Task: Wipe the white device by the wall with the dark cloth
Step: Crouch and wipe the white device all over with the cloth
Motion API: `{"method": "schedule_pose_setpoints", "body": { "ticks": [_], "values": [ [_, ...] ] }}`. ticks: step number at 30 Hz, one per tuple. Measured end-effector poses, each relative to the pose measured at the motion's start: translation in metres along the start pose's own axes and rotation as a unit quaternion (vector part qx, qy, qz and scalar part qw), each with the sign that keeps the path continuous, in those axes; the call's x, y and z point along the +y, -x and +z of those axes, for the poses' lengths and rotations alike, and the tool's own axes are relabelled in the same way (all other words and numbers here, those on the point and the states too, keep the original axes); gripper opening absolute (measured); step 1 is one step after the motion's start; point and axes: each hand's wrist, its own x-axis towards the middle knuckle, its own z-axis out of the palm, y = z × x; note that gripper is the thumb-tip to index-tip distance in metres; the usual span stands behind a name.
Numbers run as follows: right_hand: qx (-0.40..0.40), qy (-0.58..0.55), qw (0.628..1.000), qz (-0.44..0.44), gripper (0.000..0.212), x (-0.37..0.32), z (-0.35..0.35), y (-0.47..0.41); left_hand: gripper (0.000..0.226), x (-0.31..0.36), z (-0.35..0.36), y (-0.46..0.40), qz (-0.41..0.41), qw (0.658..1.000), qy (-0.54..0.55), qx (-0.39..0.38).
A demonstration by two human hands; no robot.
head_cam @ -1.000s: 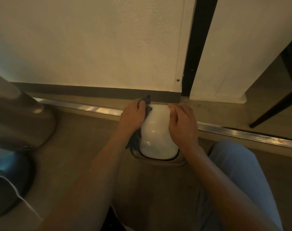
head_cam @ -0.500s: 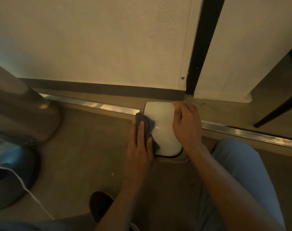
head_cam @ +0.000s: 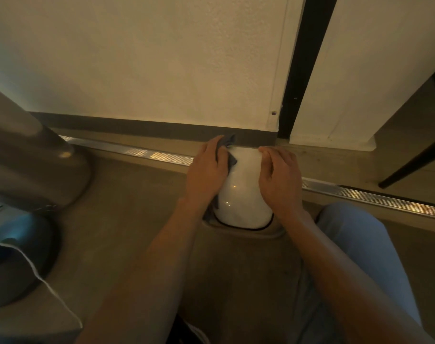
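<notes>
Glossy white device [head_cam: 241, 194], rounded, left hand [head_cam: 206, 170] gripping dark cloth [head_cam: 227, 150], right hand [head_cam: 281, 177] resting flat.

We see a dim picture in a warm yellow-brown cast, brightest on the textured cream wall [head_cam: 149, 58] across the upper middle and darkening toward the lower corners. Small glints sit on the glossy white rounded device [head_cam: 241, 194] and the ribbed metal floor strip [head_cam: 142, 153]. Straight lines bow near the edges, and the grey curved object [head_cam: 30, 165] at left looks soft.
</notes>
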Motion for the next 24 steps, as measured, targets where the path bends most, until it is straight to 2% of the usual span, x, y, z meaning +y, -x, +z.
{"method": "schedule_pose_setpoints", "body": {
  "ticks": [2, 4, 7, 11, 15, 18, 20, 24],
  "values": [
    [0.005, 0.001, 1.0, 0.001, 0.027, -0.002, 0.0, 0.001, 0.038, 0.003, 0.001, -0.012, -0.02, 1.0, -0.017, -0.014],
    [0.007, 0.0, 1.0, 0.005, 0.028, -0.003, 0.0, 0.0, 0.04, 0.004, 0.005, 0.0, -0.024, 0.999, -0.02, 0.007],
    [0.008, -0.002, 1.0, 0.003, 0.028, -0.003, 0.0, 0.0, 0.05, -0.004, 0.012, 0.056, -0.009, 0.998, 0.009, 0.068],
    [0.001, -0.01, 1.0, -0.004, 0.027, 0.0, 0.0, 0.0, 0.057, -0.015, 0.025, 0.116, -0.046, 0.995, 0.063, 0.069],
    [0.006, -0.011, 1.0, -0.012, 0.027, 0.0, -0.001, -0.001, 0.048, -0.007, 0.01, 0.079, -0.082, 0.983, 0.156, 0.057],
    [0.006, -0.009, 1.0, -0.005, 0.026, 0.0, 0.0, 0.0, 0.038, -0.002, -0.009, 0.018, -0.198, 0.953, 0.225, -0.049],
    [0.001, -0.01, 1.0, 0.007, 0.028, -0.002, 0.0, 0.0, 0.037, -0.004, -0.012, -0.012, -0.226, 0.946, 0.208, -0.102],
    [0.011, 0.002, 1.0, 0.014, 0.03, -0.004, 0.001, 0.0, 0.046, -0.006, -0.004, -0.004, -0.206, 0.951, 0.224, -0.055]
  ]
}}
